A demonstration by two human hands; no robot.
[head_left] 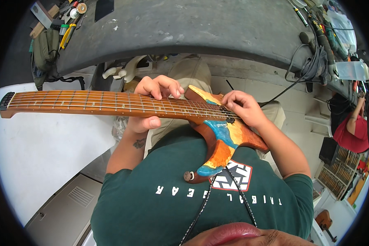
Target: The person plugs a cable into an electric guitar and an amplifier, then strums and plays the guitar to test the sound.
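A headless electric guitar [217, 135] lies across my lap, its wooden body streaked with blue and orange. Its long fretted neck [78, 102] reaches out to the left. My left hand [153, 102] wraps the neck near the body, fingers curled over the strings and thumb under the lower edge. My right hand [244, 107] rests on the strings over the body, fingers bent down by the dark pickup. A braided strap cord [205, 201] hangs from the strap button across my green shirt.
A dark grey workbench [192, 28] curves across the top, with hand tools [67, 24] at its left end and cables and tools [315, 45] at its right. A white surface [41, 147] lies to the left. Another person in red [352, 131] sits far right.
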